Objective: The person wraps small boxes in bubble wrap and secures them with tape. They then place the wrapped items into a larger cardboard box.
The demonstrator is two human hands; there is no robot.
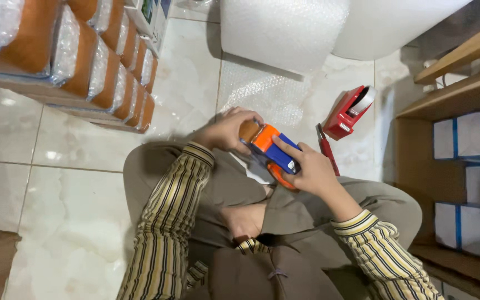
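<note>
Both my hands clamp the small orange-and-blue box (pixel 270 149) — light, stiff, crushable; left hand (pixel 226 130), right hand (pixel 312 172) at opposite ends.

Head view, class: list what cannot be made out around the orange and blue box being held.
- Orange and blue box: ends covered by left hand and right hand.
- Bubble wrap roll: cut off by top edge.
- Red tape dispenser: far side hidden.

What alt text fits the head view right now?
Seated on a tiled floor, a person holds an orange-and-blue box in both hands: left hand and right hand. A red tape dispenser, red cutter and bubble wrap lie beyond.
</note>
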